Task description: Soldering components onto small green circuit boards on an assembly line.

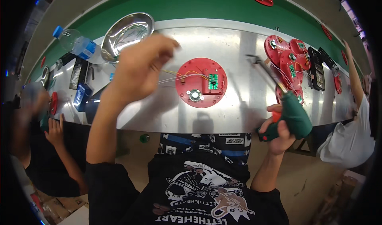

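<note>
On the metal bench in front of me lies a round red disc (187, 70) bearing a green circuit board (213, 82) and a small silver round part (195, 96). Thin yellow and white wires run from it to the left. Left of the disc, my left hand (141, 68) is raised with its fingers curled together; whatever is in them is hidden. My right hand (280, 135) grips a green soldering gun (295, 115) with a red trigger. Its thin metal tip points up and away, right of the disc and apart from it.
A steel bowl (115, 30) with thin wires stands behind my left hand, beside a clear bottle (77, 44) with a blue cap. Stacked red discs (284, 62) lie at the right. A green belt (199, 10) carries more discs. People work at both sides.
</note>
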Demonstrator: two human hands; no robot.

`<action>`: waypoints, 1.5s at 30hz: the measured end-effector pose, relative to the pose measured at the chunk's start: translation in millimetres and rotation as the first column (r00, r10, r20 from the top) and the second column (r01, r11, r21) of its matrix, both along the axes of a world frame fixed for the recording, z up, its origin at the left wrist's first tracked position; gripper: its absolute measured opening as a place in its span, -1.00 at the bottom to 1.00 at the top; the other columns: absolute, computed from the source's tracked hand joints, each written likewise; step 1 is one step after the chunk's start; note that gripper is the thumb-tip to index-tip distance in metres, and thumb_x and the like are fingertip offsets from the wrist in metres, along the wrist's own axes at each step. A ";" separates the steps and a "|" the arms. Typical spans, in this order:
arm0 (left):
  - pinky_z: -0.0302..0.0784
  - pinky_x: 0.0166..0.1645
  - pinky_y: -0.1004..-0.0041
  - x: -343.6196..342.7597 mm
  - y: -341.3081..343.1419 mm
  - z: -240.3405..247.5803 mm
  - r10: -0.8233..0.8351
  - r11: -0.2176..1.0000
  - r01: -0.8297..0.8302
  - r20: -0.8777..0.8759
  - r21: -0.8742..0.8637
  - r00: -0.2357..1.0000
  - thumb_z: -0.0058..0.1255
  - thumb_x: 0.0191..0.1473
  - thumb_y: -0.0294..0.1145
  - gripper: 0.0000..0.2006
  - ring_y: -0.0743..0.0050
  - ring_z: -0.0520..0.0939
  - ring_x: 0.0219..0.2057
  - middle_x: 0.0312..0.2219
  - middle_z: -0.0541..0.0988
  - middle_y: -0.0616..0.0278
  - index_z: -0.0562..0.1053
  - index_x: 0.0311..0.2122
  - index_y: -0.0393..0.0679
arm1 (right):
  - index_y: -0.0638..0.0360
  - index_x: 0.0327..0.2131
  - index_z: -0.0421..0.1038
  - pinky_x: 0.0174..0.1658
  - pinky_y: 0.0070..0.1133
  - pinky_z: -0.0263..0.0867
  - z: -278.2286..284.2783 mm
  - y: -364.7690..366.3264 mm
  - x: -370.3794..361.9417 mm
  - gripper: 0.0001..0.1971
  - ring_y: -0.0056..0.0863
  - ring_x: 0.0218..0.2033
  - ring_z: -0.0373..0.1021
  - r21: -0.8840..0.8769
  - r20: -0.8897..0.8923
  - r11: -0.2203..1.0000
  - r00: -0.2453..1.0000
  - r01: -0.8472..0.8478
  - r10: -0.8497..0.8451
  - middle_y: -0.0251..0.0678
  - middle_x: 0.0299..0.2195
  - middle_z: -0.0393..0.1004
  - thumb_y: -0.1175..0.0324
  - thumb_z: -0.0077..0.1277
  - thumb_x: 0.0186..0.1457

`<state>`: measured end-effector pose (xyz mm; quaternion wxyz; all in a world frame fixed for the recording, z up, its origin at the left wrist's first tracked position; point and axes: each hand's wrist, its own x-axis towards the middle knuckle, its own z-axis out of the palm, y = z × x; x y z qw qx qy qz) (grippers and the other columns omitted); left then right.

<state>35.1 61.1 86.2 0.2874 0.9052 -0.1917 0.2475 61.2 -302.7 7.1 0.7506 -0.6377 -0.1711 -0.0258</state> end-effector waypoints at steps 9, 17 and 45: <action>0.52 -0.36 0.33 -14.4 -64.6 -63.9 0.091 0.983 -0.099 -0.057 -0.154 0.994 0.02 0.00 -0.69 -0.82 0.11 0.63 -0.45 -0.43 0.60 0.04 0.53 -0.25 -0.29 | 0.43 -0.28 0.51 -0.45 -0.58 0.31 3.4 4.2 -36.5 -0.73 -0.44 -0.56 0.38 -0.300 -0.052 0.949 0.995 -0.092 0.080 -0.18 -0.45 0.49 0.49 0.15 -0.11; 0.49 -0.42 0.36 -13.2 -69.7 -81.0 0.148 0.977 -0.144 0.011 -0.157 0.989 0.13 0.00 -0.63 -0.90 0.19 0.59 -0.51 -0.48 0.58 0.07 0.55 -0.32 -0.31 | 0.40 -0.33 0.52 -0.42 -0.59 0.31 6.5 11.3 -43.8 -0.74 -0.41 -0.54 0.38 -0.297 -0.147 0.950 0.988 -0.097 0.055 -0.20 -0.47 0.46 0.49 0.19 -0.18; 0.49 -0.37 0.25 -13.0 -68.2 -86.7 0.177 0.976 -0.179 -0.028 -0.125 0.984 0.12 -0.01 -0.55 -0.94 0.10 0.58 -0.47 -0.50 0.53 0.11 0.51 -0.36 -0.23 | 0.52 -0.01 0.38 -0.54 -0.57 0.32 4.0 -2.6 -32.6 -0.59 -0.42 -0.60 0.39 -0.373 0.009 0.899 0.968 -0.229 0.250 -0.02 -0.28 0.46 0.47 0.05 0.08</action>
